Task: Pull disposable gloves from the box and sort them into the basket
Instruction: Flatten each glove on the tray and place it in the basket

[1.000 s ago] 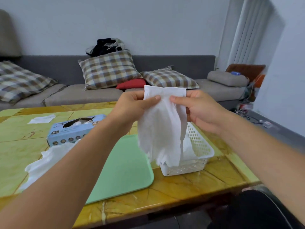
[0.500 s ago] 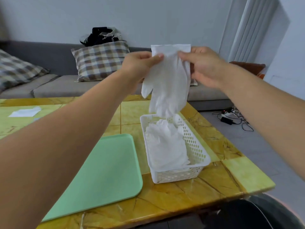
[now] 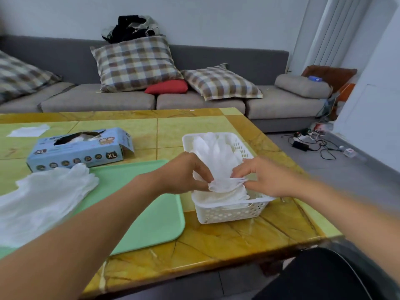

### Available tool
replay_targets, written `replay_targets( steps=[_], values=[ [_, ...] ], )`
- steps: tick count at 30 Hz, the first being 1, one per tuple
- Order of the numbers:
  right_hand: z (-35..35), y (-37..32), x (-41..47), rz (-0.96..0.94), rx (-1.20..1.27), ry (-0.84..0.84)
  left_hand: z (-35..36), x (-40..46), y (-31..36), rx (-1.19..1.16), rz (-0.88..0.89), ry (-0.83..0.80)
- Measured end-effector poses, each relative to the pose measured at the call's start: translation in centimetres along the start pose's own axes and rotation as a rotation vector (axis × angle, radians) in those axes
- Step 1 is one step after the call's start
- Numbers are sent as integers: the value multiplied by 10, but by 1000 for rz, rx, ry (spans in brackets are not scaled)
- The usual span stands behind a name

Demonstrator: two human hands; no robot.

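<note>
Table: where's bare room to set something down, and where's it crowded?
Free: the near right part of the green tray, and the table strip in front of the basket. Also bare tiles between the glove box and the basket. Crowded: the loose gloves over the tray's left, and the basket, where both hands work.

A home living room: grey sofa with plaid cushions, tiled table before it

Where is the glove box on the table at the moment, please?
The blue glove box lies on the far left part of the table, just behind the green tray and the loose gloves, left of the white basket.
</note>
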State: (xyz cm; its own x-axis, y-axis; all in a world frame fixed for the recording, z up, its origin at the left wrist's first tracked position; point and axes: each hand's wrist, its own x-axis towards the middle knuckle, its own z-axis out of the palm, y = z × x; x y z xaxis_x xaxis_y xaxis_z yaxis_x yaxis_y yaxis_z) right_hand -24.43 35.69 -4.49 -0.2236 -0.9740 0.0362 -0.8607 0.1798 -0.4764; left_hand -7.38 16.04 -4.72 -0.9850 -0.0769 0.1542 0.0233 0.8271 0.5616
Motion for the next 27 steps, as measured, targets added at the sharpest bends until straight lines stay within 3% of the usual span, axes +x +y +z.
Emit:
replay_targets(
  steps=[4, 6, 10, 12, 14, 17, 19, 22, 25, 27],
  values=[
    [-22, -17, -5, 77, -24, -281, -7, 2, 21, 84, 2, -277],
    [-42, -26, -1, 110, 40, -367, -13, 7, 28, 27, -62, -290],
    [-58, -35, 29, 137, 276, -185, -21, 23, 31, -16, -168, -152],
    [-49, -35, 50, 138, 119, -78, -20, 29, 27, 41, -218, -158],
    [-32, -36, 68, 159, -67, -103, -15, 36, 20, 138, -221, -88],
    [-10, -46, 85, 226, -325, -314, -5, 45, 16, 582, -189, -33],
    [-4, -47, 93, 292, -446, -448, 4, 52, 16, 828, -248, -192],
    [4, -36, 107, 354, -526, -559, 21, 66, 6, 864, -345, -431],
    [13, -28, 106, 373, -532, -519, 24, 71, 2, 854, -340, -491],
    [9, -32, 99, 368, -472, -490, 15, 66, 5, 769, -305, -446]
  ],
)
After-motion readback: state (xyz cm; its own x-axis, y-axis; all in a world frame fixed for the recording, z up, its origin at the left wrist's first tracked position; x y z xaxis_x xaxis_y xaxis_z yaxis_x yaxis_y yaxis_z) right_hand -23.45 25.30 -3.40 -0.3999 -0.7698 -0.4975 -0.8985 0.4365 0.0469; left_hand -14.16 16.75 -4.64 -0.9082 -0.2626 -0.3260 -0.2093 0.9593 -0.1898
